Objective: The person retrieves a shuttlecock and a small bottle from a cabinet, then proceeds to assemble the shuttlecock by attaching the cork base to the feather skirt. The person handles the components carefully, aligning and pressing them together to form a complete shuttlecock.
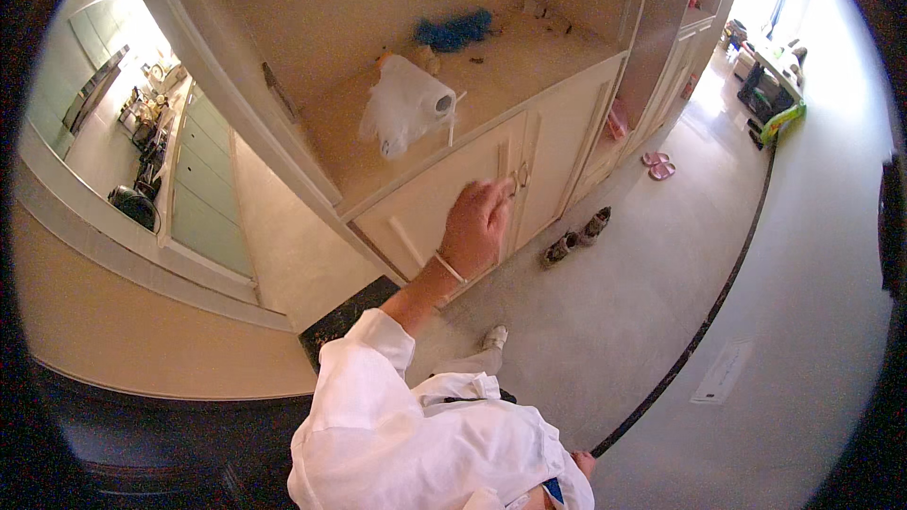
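My left hand (475, 220) reaches out, its fingers curled together in front of the closed cabinet doors (458, 189). Beside its fingertips is a pair of door handles (519, 180); whether the hand touches them I cannot tell, and the inside of the fingers is hidden. On the open shelf (539, 61) above lies a roll of thin white plastic bags (408, 104), its hollow core facing out near the front edge. Farther back sits a crumpled blue plastic bundle (454, 30). Low at my side, my right hand (584, 462) shows only in part past the white shirt; its fingers are mostly hidden.
Dark patterned shoes (576, 238) and pink slippers (659, 165) lie on the grey floor (642, 264) along the cabinet. At left, an opening shows a kitchen counter with pots (137, 203). A pale wall (803, 302) runs along the right. A bright green bag (782, 119) lies far back.
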Available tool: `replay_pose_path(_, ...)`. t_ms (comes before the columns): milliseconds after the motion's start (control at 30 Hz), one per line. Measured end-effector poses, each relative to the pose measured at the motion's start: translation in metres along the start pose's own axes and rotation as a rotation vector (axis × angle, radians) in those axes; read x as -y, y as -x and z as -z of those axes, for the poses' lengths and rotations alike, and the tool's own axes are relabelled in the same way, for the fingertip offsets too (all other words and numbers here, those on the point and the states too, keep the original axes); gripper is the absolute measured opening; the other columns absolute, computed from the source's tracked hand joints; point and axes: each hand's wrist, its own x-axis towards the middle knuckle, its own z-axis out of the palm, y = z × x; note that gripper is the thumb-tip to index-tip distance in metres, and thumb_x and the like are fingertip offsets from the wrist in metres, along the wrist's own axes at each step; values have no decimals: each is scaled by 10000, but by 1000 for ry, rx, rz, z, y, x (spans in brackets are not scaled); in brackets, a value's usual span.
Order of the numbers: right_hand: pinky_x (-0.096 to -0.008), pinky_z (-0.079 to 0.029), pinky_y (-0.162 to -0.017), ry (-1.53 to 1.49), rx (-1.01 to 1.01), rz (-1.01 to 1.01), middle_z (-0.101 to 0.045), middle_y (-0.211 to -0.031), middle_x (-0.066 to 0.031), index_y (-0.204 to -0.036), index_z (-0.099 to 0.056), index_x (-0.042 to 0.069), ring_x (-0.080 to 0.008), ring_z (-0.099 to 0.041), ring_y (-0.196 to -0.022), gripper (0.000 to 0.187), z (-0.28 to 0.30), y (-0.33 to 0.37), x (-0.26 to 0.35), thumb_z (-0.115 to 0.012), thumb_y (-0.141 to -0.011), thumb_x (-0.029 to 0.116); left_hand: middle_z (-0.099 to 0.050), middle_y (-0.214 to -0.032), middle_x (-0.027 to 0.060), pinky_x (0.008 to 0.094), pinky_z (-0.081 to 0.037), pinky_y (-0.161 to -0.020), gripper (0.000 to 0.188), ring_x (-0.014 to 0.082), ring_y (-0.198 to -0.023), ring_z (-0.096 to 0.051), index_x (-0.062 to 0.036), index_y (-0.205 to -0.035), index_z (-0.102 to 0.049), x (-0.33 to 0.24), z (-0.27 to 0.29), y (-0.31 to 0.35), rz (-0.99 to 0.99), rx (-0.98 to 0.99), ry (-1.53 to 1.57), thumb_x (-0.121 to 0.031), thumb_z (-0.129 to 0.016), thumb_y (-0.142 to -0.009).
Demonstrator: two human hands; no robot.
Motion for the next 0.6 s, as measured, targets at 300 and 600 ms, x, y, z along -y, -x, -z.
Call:
replay_pose_path(300,-365,-427,-540,139,146,114,-549,-661,-113,-740,-557,11,-226,-538,-575,106,-59,-58,94,-495,-761,95,-546,-959,143,420,-398,-780,262,325,-872,-503,-23,-1007,-519,54,3,-113,-175,-344,-367,-74,-567,-755)
replay_pose_path(600,-383,-423,-618,317,194,204,-557,-722,-119,-773,-570,31,-237,-540,-652,135,-57,-118,186,-488,-780,138,-529,-972,85,441,-379,-717,279,274,-934,-491,-71,-942,-564,98,7,-149,171,-216,-778,-181,-641,-697)
